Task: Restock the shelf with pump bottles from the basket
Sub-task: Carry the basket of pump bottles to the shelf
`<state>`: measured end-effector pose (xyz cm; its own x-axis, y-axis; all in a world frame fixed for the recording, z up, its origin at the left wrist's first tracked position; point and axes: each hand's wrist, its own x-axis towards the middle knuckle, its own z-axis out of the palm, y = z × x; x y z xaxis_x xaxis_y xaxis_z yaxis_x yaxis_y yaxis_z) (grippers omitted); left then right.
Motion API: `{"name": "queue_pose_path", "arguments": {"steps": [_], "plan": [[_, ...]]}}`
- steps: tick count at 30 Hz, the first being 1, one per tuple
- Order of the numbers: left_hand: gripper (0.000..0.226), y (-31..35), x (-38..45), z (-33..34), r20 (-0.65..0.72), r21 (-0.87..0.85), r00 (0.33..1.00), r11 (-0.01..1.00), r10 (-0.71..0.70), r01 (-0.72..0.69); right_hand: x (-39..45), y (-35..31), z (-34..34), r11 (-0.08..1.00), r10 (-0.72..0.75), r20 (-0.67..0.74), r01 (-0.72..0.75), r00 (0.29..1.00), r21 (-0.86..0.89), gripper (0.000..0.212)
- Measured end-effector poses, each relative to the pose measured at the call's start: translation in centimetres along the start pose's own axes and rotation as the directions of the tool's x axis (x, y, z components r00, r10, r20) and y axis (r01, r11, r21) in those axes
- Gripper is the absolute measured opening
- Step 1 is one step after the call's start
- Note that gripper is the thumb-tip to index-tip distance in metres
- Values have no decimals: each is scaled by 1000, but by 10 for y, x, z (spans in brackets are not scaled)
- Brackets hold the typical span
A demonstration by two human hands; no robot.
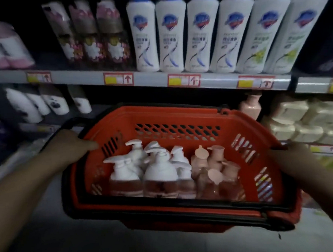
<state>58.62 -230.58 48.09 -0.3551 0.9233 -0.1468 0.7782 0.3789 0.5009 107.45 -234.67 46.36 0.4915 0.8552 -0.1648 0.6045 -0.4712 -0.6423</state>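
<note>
A red plastic basket (122,122) with black handles is held up in front of the shelves. Inside stand several white pump bottles (158,169) on the left and several pink-capped bottles (215,171) on the right. My left hand (69,147) grips the basket's left rim. My right hand (298,158) grips its right rim. One pink bottle (250,107) stands on the lower shelf just behind the basket's far right corner.
The upper shelf (151,80) carries a row of tall white bottles (201,34), floral bottles (89,33) and price tags. Small white bottles (43,106) sit at lower left, pale packs (305,121) at lower right. A light floor lies below.
</note>
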Motion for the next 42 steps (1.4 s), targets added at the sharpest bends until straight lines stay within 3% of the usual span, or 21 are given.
{"name": "queue_pose_path", "arguments": {"steps": [2, 6, 9, 14, 20, 28, 31, 33, 37, 42], "plan": [[38, 0, -18, 21, 46, -62, 999, 998, 14, -11, 2, 20, 20, 1000, 27, 1, -27, 1000, 13, 16], [45, -34, -11, 81, 48, -117, 995, 990, 82, -76, 10, 67, 74, 999, 48, -41, -48, 998, 3, 19], [21, -66, -2, 130, 15, -156, 992, 980, 127, -124, 19, 104, 121, 998, 48, -64, -46, 997, 38, 20], [24, -114, 28, 209, -1, -193, 995, 977, 97, -96, 35, 157, 200, 999, -9, -87, 13, 996, 50, 14], [14, -158, 71, 278, 12, -187, 997, 980, 73, -69, 63, 202, 272, 998, 50, -87, -45, 995, 50, 24], [13, -194, 92, 337, -5, -168, 999, 984, 50, -50, 74, 229, 326, 1000, 7, -126, -6, 992, 4, 24], [28, -208, 95, 354, -9, -163, 999, 986, 34, -35, 74, 240, 342, 998, 40, -104, -35, 994, 54, 22], [15, -216, 94, 366, -5, -158, 1000, 987, 5, -6, 73, 246, 353, 997, 54, -78, -49, 995, 66, 17], [25, -235, 94, 392, 20, -156, 999, 987, -44, 47, 76, 263, 373, 989, 83, -27, -79, 996, 129, 19], [8, -254, 92, 422, 42, -163, 999, 986, -34, 40, 72, 285, 398, 989, 105, 24, -107, 994, 98, 17]]}}
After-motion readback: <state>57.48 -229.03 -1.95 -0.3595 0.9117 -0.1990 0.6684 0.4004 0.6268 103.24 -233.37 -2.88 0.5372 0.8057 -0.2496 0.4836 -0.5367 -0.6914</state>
